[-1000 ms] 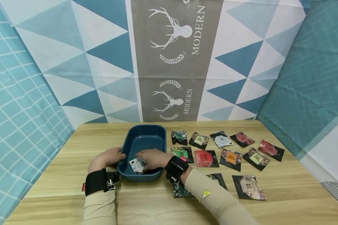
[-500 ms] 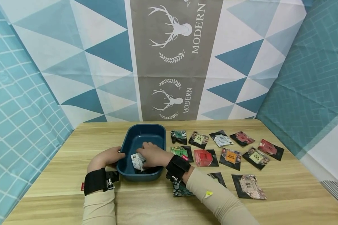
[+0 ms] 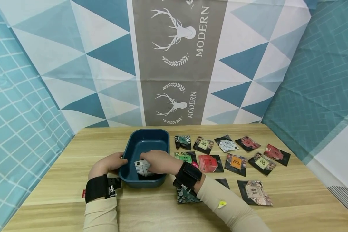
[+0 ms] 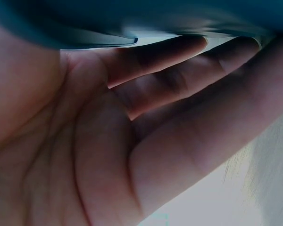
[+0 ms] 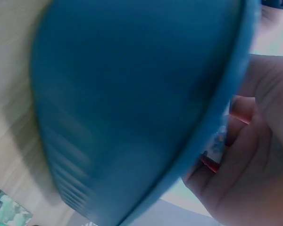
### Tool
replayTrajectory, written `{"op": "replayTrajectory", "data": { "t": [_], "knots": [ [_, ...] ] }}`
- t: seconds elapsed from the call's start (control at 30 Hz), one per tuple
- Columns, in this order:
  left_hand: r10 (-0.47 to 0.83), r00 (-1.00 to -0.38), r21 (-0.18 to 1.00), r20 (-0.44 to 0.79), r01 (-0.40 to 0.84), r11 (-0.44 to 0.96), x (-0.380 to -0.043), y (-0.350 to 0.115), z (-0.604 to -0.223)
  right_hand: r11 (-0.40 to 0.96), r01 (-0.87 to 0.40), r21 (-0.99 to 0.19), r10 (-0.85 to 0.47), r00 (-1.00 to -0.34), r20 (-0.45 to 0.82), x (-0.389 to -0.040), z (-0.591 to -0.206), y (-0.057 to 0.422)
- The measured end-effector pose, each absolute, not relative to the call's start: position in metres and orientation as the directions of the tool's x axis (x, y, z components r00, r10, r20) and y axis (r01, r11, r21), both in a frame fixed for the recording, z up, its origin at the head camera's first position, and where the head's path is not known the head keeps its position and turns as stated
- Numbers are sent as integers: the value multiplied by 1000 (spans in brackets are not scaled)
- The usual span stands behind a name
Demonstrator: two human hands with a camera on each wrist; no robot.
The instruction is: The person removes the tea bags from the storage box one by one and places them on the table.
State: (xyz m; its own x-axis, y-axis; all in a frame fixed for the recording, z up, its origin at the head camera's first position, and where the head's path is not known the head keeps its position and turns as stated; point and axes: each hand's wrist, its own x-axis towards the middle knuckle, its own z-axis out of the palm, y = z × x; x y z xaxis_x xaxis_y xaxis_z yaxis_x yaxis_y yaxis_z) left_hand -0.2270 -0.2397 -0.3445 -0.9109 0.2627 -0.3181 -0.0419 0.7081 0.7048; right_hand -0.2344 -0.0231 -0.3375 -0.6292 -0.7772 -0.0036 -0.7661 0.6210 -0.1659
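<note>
In the head view a dark blue plastic tub sits on the wooden table. My left hand grips its left rim, thumb over the edge; in the left wrist view the fingers reach along the outside wall. My right hand dips inside and pinches a small packet with a white label near the tub's front end. The right wrist view has the tub wall in front, with the packet showing partly between thumb and fingers. The packet's right part is hidden by the hand.
Several flat packets lie in rows to the right, among them a red one, an orange-labelled one and a beige one. A green leafy packet lies partly under the right forearm. A patterned cloth hangs behind the table.
The packet in the tub has tilted and shifted slightly as my right hand's fingers close on it. My left hand keeps its hold on the rim.
</note>
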Motion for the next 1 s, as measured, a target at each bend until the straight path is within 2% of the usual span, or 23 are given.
{"op": "replayTrajectory", "data": {
  "t": [0.13, 0.37, 0.6, 1.0],
  "knots": [
    [273, -906, 723, -324, -52, 689, -226, -240, -346, 590, -793, -152, -796, -603, 58, -228, -333, -17],
    [268, -907, 719, -326, -54, 693, -225, -238, -346, 553, -810, -197, -796, -583, 163, -215, -312, 5],
    [270, -902, 719, -337, -62, 692, -227, -241, -343, 572, -776, -268, -760, -624, 184, -215, -296, 28],
    [303, -884, 744, -356, -72, 665, -233, -245, -348, 592, -757, -278, -711, -652, 262, -204, -294, 73]
  ]
}}
